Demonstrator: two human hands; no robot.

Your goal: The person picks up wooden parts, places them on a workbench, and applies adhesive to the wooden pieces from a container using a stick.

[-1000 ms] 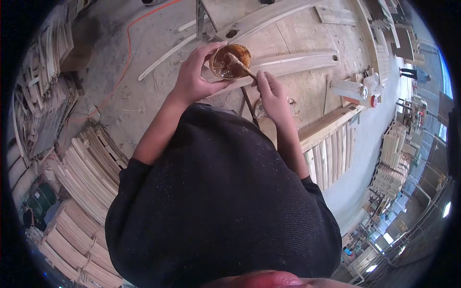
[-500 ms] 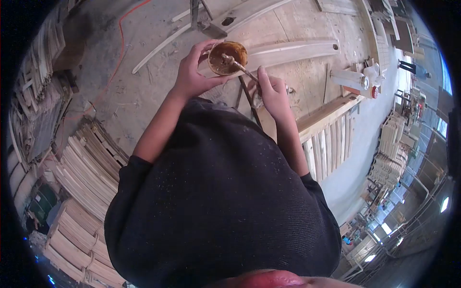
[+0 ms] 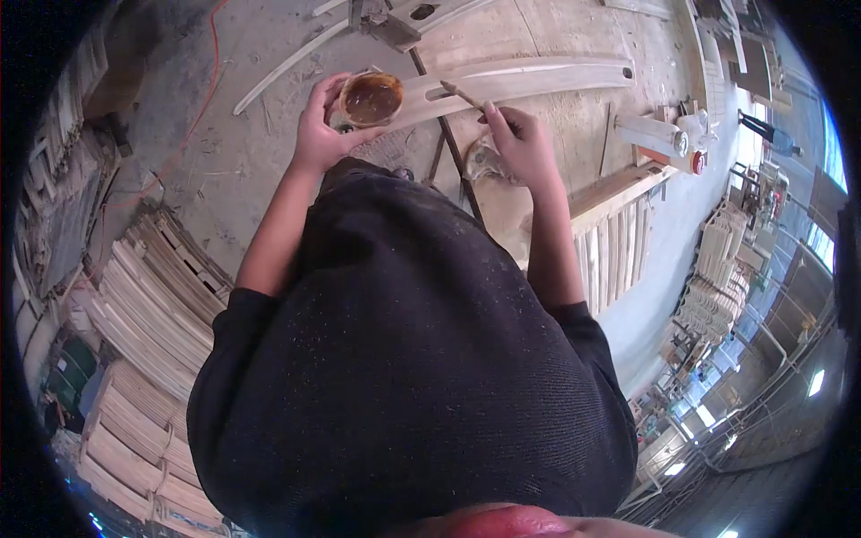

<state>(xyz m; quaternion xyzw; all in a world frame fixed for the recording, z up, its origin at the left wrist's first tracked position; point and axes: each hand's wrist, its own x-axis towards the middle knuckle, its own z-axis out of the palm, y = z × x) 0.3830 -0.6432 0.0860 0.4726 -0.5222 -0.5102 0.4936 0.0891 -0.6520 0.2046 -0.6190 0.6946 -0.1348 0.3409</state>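
My left hand [image 3: 325, 130] is wrapped round a small cup [image 3: 371, 100] tilted so that its brown-stained inside and thick brown liquid show. In my right hand [image 3: 520, 143] is a thin, brown-coated stick [image 3: 464, 95], pinched between thumb and fingers. Its tip points left, over a long pale curved wooden piece [image 3: 538, 81] and close to the slot in it. Whether the tip touches the wood I cannot tell. Just below my right hand lies a roundish, stained object [image 3: 484, 160], partly hidden.
White containers [image 3: 652, 134], one with a red cap [image 3: 697, 162], stand to the right on the wooden bench [image 3: 574, 125]. Stacked curved wooden parts [image 3: 148, 305] lie at lower left. An orange cord [image 3: 212, 90] crosses the floor. A person [image 3: 771, 134] stands far right.
The stick has come out of the cup and now sits over the wooden piece's slot. My left hand has moved left with the cup, which has come away from the stick.
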